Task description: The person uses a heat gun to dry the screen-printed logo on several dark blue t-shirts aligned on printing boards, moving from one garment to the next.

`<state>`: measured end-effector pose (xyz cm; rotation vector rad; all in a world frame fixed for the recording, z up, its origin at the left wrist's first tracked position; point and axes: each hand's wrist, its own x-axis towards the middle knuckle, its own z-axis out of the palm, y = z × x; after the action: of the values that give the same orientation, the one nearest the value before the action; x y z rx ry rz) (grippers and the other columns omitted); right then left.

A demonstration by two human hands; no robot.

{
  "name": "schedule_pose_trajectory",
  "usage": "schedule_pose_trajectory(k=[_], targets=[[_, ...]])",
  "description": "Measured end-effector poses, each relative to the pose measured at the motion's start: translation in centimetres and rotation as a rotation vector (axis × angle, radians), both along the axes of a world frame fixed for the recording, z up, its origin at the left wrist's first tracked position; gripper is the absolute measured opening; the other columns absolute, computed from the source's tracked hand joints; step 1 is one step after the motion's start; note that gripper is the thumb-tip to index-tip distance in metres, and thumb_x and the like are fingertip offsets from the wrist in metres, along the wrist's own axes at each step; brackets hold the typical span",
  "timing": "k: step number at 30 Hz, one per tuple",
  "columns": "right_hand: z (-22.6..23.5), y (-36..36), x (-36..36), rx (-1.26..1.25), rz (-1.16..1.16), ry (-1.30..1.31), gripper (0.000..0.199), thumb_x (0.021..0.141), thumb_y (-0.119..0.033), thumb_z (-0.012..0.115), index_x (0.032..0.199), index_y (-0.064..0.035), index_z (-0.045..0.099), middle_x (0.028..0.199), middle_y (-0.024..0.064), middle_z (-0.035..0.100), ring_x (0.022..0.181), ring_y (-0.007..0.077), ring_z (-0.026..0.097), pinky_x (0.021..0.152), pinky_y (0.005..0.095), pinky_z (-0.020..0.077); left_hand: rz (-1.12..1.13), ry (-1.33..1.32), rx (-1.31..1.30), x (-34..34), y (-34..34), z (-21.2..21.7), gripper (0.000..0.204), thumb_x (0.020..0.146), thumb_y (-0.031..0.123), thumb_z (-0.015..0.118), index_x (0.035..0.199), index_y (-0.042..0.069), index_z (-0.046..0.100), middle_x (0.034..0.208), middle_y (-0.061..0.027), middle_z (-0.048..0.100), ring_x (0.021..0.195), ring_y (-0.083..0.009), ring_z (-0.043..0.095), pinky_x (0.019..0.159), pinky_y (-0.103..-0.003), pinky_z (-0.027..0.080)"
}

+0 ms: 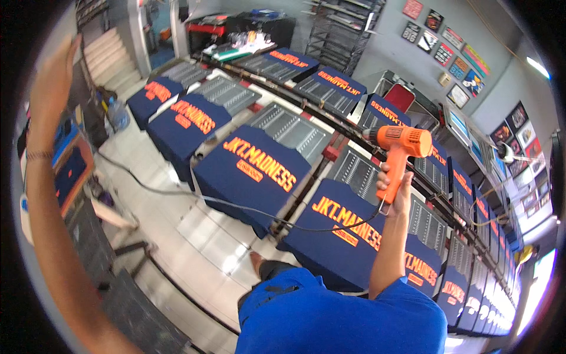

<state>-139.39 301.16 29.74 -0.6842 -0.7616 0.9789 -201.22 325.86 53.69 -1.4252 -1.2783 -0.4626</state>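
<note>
An orange heat gun (403,144) is held upright by its handle in my right hand (396,187), the fingers wrapped round the grip. Its nozzle points left, and a dark cord (253,211) sags from the handle's base across to the far left. Behind and below it, a navy shirt (333,227) with orange and yellow print is stretched on a board. Another printed navy shirt (250,171) lies just left of that one. My left hand (59,65) is raised at the upper left rim, holding nothing, with its fingers stretched out.
Several more printed navy shirts (181,121) on boards line both sides of a long rail (315,112) running to the right. A water jug (118,114) stands on the tiled floor (218,253). Dark screen frames (147,312) sit at lower left. A rack (339,41) rises behind.
</note>
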Motion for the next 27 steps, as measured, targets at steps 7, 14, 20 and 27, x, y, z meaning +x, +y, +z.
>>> schedule_pose_trajectory(k=[7,14,20,27], targets=[[4.1,12.5,-1.9,0.164,-0.295,-0.079,0.103,0.067,-0.073,0.063,0.136,-0.0018,0.035,0.102,0.0064,0.050,0.077,0.0098,0.048,0.066,0.0220,0.0491,-0.010,-0.289,-0.224,-10.0,11.9,-8.3,0.037,0.102,0.033,0.042,0.120,0.005,0.057,0.089,-0.0259,0.065,0.081,-0.0432,0.063,0.066,-0.051,0.049],[9.1,25.1,-5.2,0.229,-0.301,0.188,0.108,0.071,-0.084,0.046,0.129,0.0080,0.042,0.096,0.0113,0.052,0.070,0.0135,0.049,0.060,0.0236,0.0483,0.035,-0.471,-0.319,-22.2,24.7,-13.5,0.037,0.103,0.034,0.041,0.120,0.004,0.055,0.092,-0.0253,0.066,0.084,-0.0446,0.063,0.069,-0.053,0.048],[16.0,28.4,-8.0,0.356,-0.333,-0.161,0.116,0.072,-0.089,0.037,0.123,0.0153,0.043,0.093,0.0138,0.057,0.068,0.0158,0.053,0.060,0.0257,0.0502,0.024,-0.582,-0.338,-27.0,36.3,-17.6,0.038,0.102,0.036,0.041,0.125,0.009,0.054,0.094,-0.0250,0.067,0.085,-0.0457,0.063,0.069,-0.053,0.049],[25.5,35.9,-13.2,0.313,-0.759,-0.415,0.060,0.091,-0.044,0.058,0.126,0.0032,0.047,0.093,0.0138,0.062,0.075,0.0180,0.064,0.064,0.0289,0.0562,-0.101,-0.607,-0.402,-34.2,47.7,-20.0,0.023,0.100,0.027,0.045,0.102,0.007,0.056,0.082,-0.0261,0.065,0.080,-0.0472,0.062,0.065,-0.057,0.046]])
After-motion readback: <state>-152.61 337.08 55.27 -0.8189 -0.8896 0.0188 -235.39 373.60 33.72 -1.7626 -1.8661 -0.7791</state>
